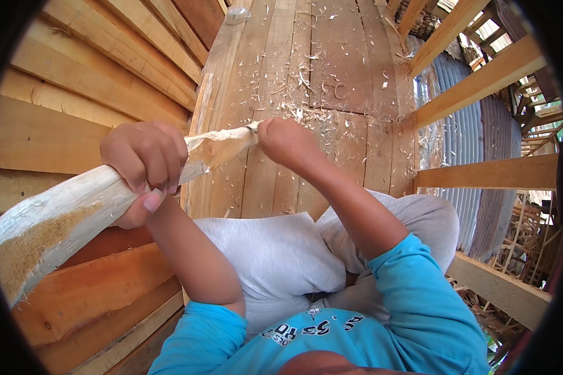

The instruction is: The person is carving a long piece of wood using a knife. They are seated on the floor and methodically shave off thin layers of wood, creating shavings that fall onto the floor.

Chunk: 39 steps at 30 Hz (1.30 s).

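Observation:
A long, pale piece of carved wood [84,197] slants from the left edge up toward the middle, thick at its left end and narrowing to the right. Bark-brown, fuzzy patches mark its near side, and a tan cut face shows past my grip. My left hand [145,164] is wrapped round its middle, thumb underneath. At the narrow tip, my right hand [288,144] is closed in a fist. A small dark blade-like edge [253,129] peeks out beside that fist against the tip; the rest of this tool is hidden in the hand.
Wood shavings [303,115] lie scattered over the plank floor [281,37]. A plank wall [50,125] rises close on the left. Wooden rails [481,81] and corrugated metal sheets [463,137] border the right. A clear container [236,15] sits at the far end. My legs [281,250] are folded below.

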### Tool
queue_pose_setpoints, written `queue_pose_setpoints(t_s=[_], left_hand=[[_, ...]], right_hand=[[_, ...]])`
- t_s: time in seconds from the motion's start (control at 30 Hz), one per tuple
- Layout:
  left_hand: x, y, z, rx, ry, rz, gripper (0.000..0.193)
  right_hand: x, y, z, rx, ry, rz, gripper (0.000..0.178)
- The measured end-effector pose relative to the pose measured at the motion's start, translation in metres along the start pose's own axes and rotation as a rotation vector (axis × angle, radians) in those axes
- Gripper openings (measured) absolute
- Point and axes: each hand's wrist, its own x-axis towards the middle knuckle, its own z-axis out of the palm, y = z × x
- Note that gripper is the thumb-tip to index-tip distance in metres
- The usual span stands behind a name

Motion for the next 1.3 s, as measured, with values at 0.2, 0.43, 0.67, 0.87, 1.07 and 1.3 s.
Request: queue_pose_setpoints(t_s=[0.2, 0.43, 0.67, 0.87, 1.07, 1.3], left_hand=[[0.003, -0.004, 0.003, -0.024, 0.013, -0.004, 0.024], [-0.006, 0.001, -0.005, -0.026, -0.026, -0.017, 0.024], [-0.002, 0.002, 0.004, -0.004, -0.026, -0.029, 0.023], [0.0, -0.002, 0.005, 0.08, 0.091, -0.022, 0.024], [-0.016, 0.003, -0.003, 0.082, 0.114, -0.024, 0.025], [-0.01, 0.006, -0.001, 0.121, 0.091, -0.039, 0.025]], right_hand=[[0.025, 0.047, 0.021, 0.168, -0.017, 0.091, 0.034], [-0.003, -0.008, -0.006, 0.104, -0.056, 0.012, 0.033], [-0.007, -0.017, -0.016, -0.001, -0.077, 0.056, 0.032], [0.016, 0.031, 0.015, 0.023, 0.005, 0.006, 0.035], [-0.002, 0.002, 0.011, -0.029, -0.013, -0.104, 0.035], [0.014, 0.005, 0.014, -0.134, -0.045, -0.081, 0.031]])
